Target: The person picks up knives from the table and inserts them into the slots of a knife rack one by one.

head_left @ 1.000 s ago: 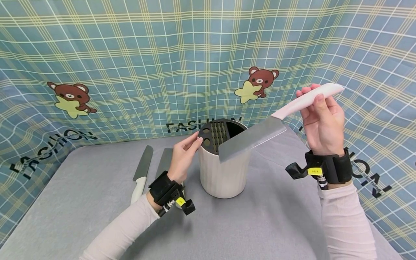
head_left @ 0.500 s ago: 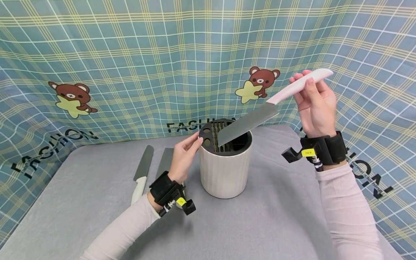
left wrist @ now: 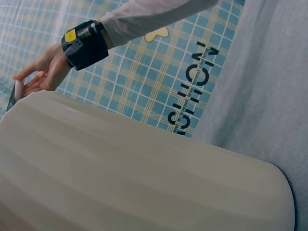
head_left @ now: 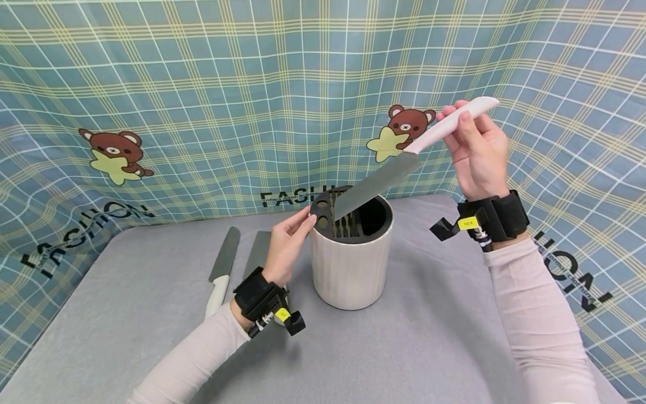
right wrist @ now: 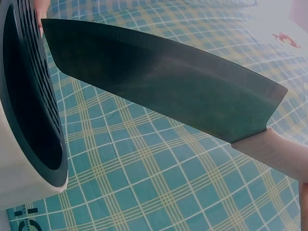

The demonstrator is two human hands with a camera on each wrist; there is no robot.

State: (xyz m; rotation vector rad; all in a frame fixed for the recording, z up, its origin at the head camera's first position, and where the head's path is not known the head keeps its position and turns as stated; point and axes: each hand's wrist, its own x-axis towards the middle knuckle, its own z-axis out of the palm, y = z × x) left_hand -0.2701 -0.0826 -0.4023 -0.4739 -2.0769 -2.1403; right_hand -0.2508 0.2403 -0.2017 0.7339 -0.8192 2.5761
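Note:
A white ribbed knife holder (head_left: 348,275) with a black slotted insert (head_left: 327,209) stands upright on the grey cloth. My left hand (head_left: 285,247) pinches its left rim between thumb and fingers. In the left wrist view the holder's wall (left wrist: 144,168) fills the lower part. My right hand (head_left: 481,157) grips the pale pink handle of a broad kitchen knife (head_left: 375,185), thumb along the side. The blade slants down to the left, its tip overlapping the slots in the head view. The right wrist view shows the blade (right wrist: 163,82) beside the holder's large oval opening (right wrist: 33,110).
A white-handled knife (head_left: 224,255) lies on the grey cloth (head_left: 151,280) left of the holder. Another knife (head_left: 257,249) lies beside it, partly hidden behind my left hand and wrist. A plaid curtain (head_left: 227,112) rises behind and at the right.
My right hand has moved up and to the left with the knife. The blade tip has gone from in front of the holder to over its slots. The left hand stays at the rim.

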